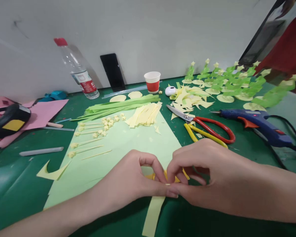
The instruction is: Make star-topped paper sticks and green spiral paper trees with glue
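My left hand (135,179) and my right hand (197,168) meet low in the middle of the view, thumbs and index fingers pinched together. Between the fingertips shows a tiny bit of a pale yellow paper piece (167,184); the rest of it is covered by the fingers. Just below, a pale yellow paper strip (153,217) reaches toward me; whether it joins the pinched piece I cannot tell. Something orange-yellow, mostly hidden, lies behind the fingers. A light green sheet (130,141) carries small folded paper stars (107,122), several on thin sticks, and a pile of yellow strips (145,115).
Red-handled scissors (212,126), a yellow-handled tool (207,134) and a blue glue gun (256,120) lie right. Behind stand a paper cup (152,82), phone (112,72), bottle (81,72) and several green paper plants (232,82). A tape measure (12,120) sits left.
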Available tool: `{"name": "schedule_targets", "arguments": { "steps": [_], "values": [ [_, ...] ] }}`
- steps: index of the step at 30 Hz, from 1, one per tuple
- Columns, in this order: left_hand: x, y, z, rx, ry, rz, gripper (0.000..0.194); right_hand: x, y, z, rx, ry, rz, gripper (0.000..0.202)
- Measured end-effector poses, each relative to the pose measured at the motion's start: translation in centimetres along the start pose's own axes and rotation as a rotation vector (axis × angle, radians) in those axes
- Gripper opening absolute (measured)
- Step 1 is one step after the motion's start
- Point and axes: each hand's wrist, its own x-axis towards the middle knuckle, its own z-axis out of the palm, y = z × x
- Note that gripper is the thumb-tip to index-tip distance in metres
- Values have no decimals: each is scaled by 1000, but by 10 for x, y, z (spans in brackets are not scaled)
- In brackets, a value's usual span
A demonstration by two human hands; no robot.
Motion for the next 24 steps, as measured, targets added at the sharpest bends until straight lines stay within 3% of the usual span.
{"name": "schedule_targets", "arguments": {
  "steps": [8, 13, 20, 22, 24],
  "values": [
    [-2, -4, -1, -143, 11, 146, 13, 3, 3, -4, 14, -39, 126, 15],
    [0, -13, -4, -419, -93, 315, 19, 4, 0, -22, 170, -25, 104, 13],
    [-1, -13, 1, -557, -161, 261, 11, 4, 0, -31, 262, -162, 141, 12],
    [-1, -11, 2, -555, -114, 220, 8, 4, -1, -31, 277, -188, 150, 12],
    [-1, -10, 2, -481, -31, 251, 17, 3, -3, -31, 305, -223, 168, 12]
  ]
}}
